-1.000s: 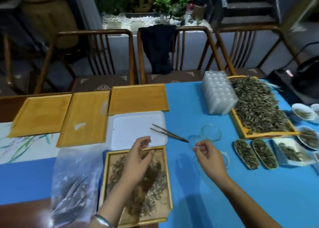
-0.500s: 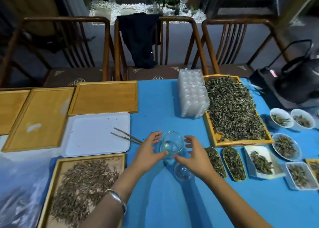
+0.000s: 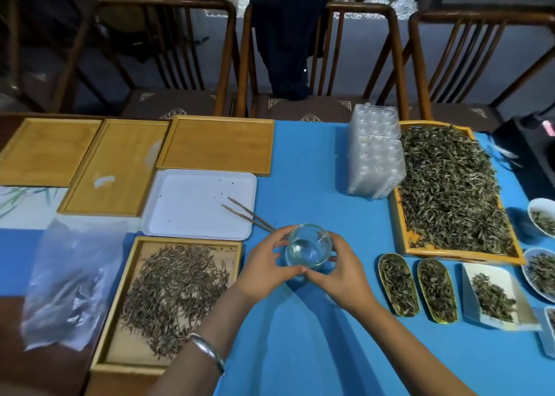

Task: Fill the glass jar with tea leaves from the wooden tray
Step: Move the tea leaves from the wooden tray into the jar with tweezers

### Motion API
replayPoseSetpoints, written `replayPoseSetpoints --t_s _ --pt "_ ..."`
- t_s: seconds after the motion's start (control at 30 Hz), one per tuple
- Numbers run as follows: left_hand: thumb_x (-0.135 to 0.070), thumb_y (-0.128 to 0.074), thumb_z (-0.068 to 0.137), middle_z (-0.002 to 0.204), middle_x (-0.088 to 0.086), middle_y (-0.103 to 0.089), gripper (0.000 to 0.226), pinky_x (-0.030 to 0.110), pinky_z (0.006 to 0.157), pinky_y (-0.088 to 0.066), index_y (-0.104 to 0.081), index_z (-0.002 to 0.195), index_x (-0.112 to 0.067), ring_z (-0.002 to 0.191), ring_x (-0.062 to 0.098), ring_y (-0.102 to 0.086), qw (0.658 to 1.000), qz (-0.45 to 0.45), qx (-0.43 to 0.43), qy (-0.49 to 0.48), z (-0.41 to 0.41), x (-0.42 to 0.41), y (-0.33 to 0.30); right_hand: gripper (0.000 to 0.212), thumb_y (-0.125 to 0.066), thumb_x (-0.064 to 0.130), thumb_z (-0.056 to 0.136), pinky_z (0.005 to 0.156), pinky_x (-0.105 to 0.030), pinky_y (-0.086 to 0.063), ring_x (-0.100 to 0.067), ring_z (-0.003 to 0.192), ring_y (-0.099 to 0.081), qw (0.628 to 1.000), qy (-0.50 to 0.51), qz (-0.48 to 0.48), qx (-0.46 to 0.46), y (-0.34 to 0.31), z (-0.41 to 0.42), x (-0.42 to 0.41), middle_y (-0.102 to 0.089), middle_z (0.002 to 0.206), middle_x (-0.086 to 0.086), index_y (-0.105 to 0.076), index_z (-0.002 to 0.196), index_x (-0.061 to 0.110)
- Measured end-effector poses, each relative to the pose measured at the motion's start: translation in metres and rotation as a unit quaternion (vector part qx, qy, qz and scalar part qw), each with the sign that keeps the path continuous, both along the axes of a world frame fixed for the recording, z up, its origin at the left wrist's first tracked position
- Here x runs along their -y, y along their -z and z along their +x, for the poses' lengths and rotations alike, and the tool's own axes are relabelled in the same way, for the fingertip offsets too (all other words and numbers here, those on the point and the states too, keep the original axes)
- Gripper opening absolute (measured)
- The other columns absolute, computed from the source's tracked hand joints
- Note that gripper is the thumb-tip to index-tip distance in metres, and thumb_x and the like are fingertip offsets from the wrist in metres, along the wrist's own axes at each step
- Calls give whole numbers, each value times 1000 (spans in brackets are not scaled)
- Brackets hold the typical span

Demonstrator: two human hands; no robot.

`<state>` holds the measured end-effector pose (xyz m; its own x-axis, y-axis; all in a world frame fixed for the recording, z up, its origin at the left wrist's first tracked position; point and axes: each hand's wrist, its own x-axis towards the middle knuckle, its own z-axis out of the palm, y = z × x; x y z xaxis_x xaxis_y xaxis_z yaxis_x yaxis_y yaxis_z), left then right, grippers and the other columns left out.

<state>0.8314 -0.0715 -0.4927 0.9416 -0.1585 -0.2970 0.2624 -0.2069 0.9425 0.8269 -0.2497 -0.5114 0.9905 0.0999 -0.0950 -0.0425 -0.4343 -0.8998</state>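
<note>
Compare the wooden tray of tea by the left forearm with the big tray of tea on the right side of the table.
The near wooden tray holds thin, brownish needle-like leaves spread loosely, with bare wood showing around them. The big tray has an orange-toned rim and is heaped nearly edge to edge with greener, curlier leaves. The near tray sits at the blue cloth's left edge; the big one lies on the cloth. Both are rectangular and hold dried tea.

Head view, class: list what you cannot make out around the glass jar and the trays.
- Glass jar lower wall: covered by left hand and right hand, head view.
- White bowl: cut off by right edge.
- Plastic bag contents: blurred behind crinkled film.
</note>
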Motion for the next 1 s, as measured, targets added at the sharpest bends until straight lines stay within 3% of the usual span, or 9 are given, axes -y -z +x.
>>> replayPoseSetpoints --t_s 0.13,0.3,0.47,0.63,0.83,0.93,1.0 --pt "-3 -85 69 124 -16 -61 70 4 84 -42 -55 126 -29 111 -14 -54 1000 3 1 -17 -28 -20 -3 58 -79 49 62 83 -7 -42 5 105 -54 1000 -9 -10 5 -6 -23 -21 -55 114 26 -46 109 53" --pt "-4 -87 67 121 -16 -64 70 6 86 -43 -56 121 -36 111 -8 -57 1000 9 5 -17 -62 -35 -1 60 -80 48 64 87 -15 -45 0 110 -54 1000 -16 -7 5 -7 -58 -34 -57 116 24 -46 113 50" --pt "-3 -86 67 122 -19 -61 72 3 85 -41 -54 125 -32 109 -16 -54 1000 6 -8 0 -86 -40 3 58 -80 45 65 85 -11 -44 0 107 -57 1000 -12 -18 14 -6 -86 -39 -60 114 23 -51 115 44" --pt "-5 -85 68 120 -26 -59 73 2 86 -41 -54 126 -35 108 -20 -52 1000 12 -21 15 -96 -45 11 57 -80 43 64 83 -8 -43 1 105 -58 1000 -4 -20 1 -1 -99 -44 -60 112 25 -49 111 51" --pt "-4 -83 72 125 -25 -56 74 6 89 -42 -50 129 -36 112 -18 -51 999 16 -21 40 -101 -51 19 65 -81 43 65 86 -10 -43 1 110 -55 999 -11 -26 -18 2 -106 -46 -56 118 22 -48 120 40" --pt "1 -74 80 131 -10 -55 68 6 87 -42 -48 135 -29 114 -7 -53 999 3 -34 37 -101 -58 19 75 -73 24 69 99 -11 -35 1 122 -45 991 -96 -85 -42 -2 -101 -32 -47 132 18 -35 132 39" --pt "4 -66 86 131 -5 -56 60 6 87 -42 -48 135 -27 115 -1 -53 999 1 -38 5 -101 -69 15 77 -61 5 73 108 -21 -31 -9 132 -39 978 -125 -148 -81 -3 -94 -16 -41 141 6 -31 141 25"
